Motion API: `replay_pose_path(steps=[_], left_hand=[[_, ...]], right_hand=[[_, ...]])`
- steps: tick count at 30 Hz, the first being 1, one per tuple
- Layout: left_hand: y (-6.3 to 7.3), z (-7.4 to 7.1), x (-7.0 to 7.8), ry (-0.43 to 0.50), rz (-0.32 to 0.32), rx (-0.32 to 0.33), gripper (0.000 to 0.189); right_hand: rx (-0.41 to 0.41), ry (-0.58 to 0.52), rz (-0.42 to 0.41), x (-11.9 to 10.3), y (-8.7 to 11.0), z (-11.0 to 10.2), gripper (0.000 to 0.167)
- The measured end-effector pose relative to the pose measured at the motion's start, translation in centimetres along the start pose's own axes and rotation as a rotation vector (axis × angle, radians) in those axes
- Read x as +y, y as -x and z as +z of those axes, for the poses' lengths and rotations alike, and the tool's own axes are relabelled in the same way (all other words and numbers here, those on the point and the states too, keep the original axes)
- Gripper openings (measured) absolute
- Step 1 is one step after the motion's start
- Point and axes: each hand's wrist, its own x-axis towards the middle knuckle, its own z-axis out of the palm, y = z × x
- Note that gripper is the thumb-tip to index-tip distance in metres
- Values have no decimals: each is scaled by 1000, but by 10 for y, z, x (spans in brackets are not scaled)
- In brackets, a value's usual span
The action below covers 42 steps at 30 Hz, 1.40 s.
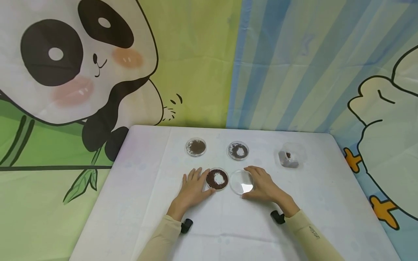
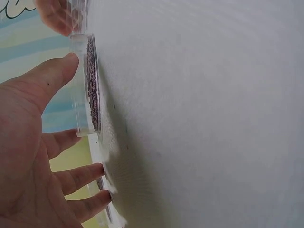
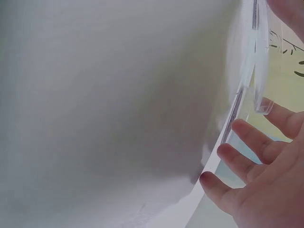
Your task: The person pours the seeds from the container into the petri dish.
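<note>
My left hand (image 1: pixel 192 190) holds a petri dish (image 1: pixel 210 184) on the white table, thumb on one side and index finger on the other. Dark brown granules (image 2: pixel 92 88) fill the dish, with a pale patch in the middle. Just to its right, my right hand (image 1: pixel 265 186) pinches a clear round lid (image 1: pixel 240 180) by its rim. The lid (image 3: pixel 261 90) looks slightly off the table in the right wrist view, and its edge is near the dish. The other fingers of both hands are spread.
Behind the hands are two more petri dishes, one with brown granules (image 1: pixel 197 147) and one with dark granules around a white patch (image 1: pixel 233 148). At the back right lies a clear container (image 1: pixel 295 150) with a greyish block-like thing (image 1: pixel 287 160). Printed curtains (image 1: pixel 196 65) border the table (image 1: pixel 143 203).
</note>
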Motion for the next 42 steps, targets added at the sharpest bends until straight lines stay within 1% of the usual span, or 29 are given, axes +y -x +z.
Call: replay_pose_path(steps=[13,21,25,32,42], left_hand=[[-2,3,-2,-19,-4,-2,81],[-2,2,-2,-20,-10,-12,81],[-2,3,-2,-20,-6,-3,80],[-1,2,0,-8,-7,1,79],[0,1,0,-14,-7,5,79]], right_hand=[[3,-21,-16,-3,-5,-5,101],[29,-39,-51,-6,-9,-7,99],[48,-51,-59,-10,-10,-8,98],[74,-92,-100,-17,-15,-6,100],[78,-173,-132,-28,-23,0,102]])
